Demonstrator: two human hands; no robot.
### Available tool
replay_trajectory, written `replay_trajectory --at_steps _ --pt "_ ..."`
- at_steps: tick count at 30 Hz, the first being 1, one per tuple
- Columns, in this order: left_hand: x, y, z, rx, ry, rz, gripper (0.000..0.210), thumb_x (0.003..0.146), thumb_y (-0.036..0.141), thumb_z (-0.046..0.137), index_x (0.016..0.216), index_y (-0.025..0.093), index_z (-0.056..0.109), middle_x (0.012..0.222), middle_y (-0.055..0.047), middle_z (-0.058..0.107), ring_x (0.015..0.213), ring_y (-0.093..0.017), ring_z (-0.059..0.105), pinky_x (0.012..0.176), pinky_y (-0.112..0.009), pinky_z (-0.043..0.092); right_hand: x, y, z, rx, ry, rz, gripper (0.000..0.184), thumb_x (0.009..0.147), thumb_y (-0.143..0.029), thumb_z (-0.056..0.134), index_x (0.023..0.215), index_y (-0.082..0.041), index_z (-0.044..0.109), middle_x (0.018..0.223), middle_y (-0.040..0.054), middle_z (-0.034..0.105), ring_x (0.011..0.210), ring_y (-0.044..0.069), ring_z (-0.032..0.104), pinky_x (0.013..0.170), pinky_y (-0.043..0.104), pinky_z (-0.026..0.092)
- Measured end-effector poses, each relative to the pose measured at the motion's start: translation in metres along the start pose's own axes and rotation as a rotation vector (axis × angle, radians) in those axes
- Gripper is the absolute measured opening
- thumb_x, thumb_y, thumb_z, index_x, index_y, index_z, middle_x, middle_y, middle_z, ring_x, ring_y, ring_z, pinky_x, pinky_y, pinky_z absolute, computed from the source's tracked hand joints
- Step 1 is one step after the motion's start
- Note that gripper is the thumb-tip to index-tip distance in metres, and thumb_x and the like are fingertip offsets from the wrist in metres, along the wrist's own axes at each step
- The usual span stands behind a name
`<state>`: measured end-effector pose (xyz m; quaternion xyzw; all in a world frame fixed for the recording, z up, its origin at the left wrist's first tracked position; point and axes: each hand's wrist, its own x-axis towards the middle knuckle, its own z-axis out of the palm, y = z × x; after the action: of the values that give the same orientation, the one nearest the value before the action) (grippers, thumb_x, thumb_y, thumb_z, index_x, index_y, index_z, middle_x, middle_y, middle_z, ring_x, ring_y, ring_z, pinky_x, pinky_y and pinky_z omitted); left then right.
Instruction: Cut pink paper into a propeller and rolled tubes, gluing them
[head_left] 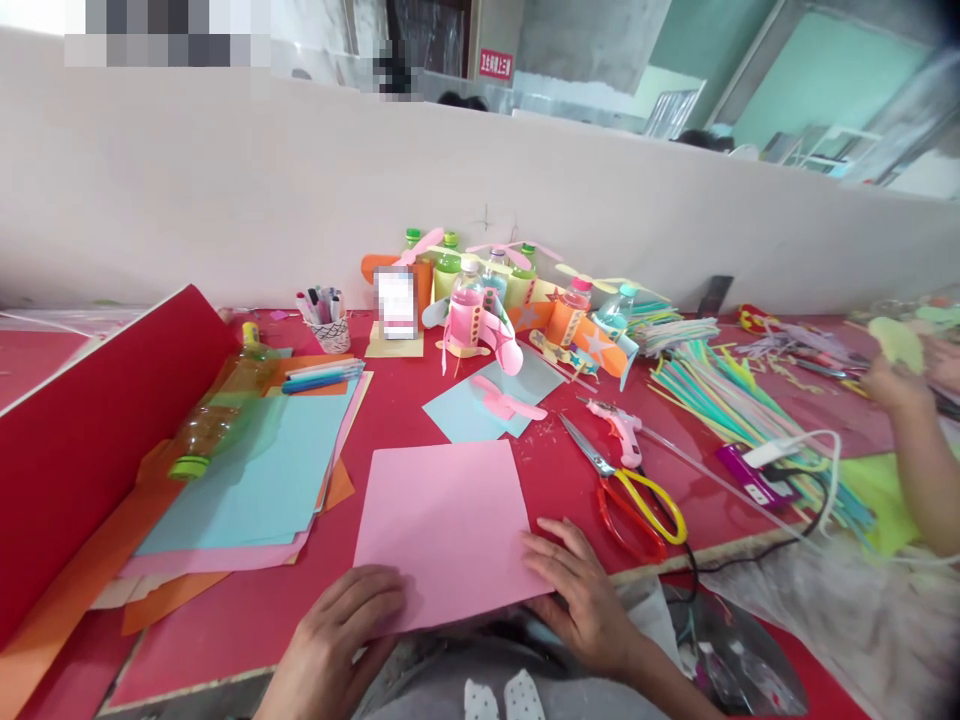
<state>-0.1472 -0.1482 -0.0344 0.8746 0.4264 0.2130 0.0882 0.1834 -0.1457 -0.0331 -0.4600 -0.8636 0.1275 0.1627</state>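
A square sheet of pink craft paper lies in front of me, its near edge reaching past the table edge. My left hand grips the near left corner, fingers on top. On the right edge, my right hand holds the sheet with fingers above and the thumb beneath. Just beyond the sheet, a pink paper propeller rests on light blue paper. To the right lie scissors with red and yellow handles and a pink glue gun.
Left are stacked coloured sheets, a plastic bottle and a red board. Behind stand a pen cup and several bottle planes. Right are coloured strips, a purple power strip, cables and a co-worker's hand.
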Motion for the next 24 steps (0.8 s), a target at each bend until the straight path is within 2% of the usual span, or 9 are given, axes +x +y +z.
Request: replay_trajectory --at_steps 7,14,21,24 --pt "-0.009 -0.007 0.0 0.009 0.04 -0.026 0.021 0.08 0.025 0.058 0.101 0.026 0.062 0.107 -0.003 0.064 0.104 -0.017 0.058 0.086 -0.026 0.051 0.002 -0.004 -0.003 0.031 -0.015 0.057 0.032 0.08 -0.02 0.054 0.112 -0.019 0.055 0.129 0.0096 0.053 0.126 0.031 0.034 0.1 0.058 0.032" --pt "-0.012 -0.012 -0.001 0.009 0.035 -0.098 0.019 0.08 0.024 0.056 0.097 0.026 0.063 0.104 -0.004 0.065 0.1 -0.019 0.059 0.085 -0.031 0.052 0.004 -0.002 -0.002 0.084 0.069 0.058 0.026 0.079 -0.014 0.052 0.104 -0.019 0.058 0.122 0.0101 0.058 0.122 0.03 0.039 0.096 0.052 0.039" --pt "0.002 -0.018 -0.012 0.004 -0.03 -0.248 0.053 0.065 0.004 0.049 0.112 0.027 0.059 0.113 -0.002 0.062 0.102 -0.021 0.058 0.086 -0.032 0.05 0.014 0.006 -0.002 0.125 0.186 0.069 0.036 0.076 -0.004 0.047 0.104 -0.021 0.061 0.104 0.0088 0.064 0.11 0.026 0.047 0.091 0.048 0.044" --pt "0.011 -0.02 -0.015 -0.021 -0.038 -0.258 0.054 0.064 0.001 0.044 0.107 0.028 0.062 0.11 0.0 0.063 0.1 -0.019 0.059 0.084 -0.031 0.05 0.02 0.006 -0.005 0.162 0.211 0.095 0.037 0.076 -0.001 0.045 0.1 -0.022 0.064 0.099 0.0077 0.063 0.108 0.025 0.047 0.09 0.046 0.044"
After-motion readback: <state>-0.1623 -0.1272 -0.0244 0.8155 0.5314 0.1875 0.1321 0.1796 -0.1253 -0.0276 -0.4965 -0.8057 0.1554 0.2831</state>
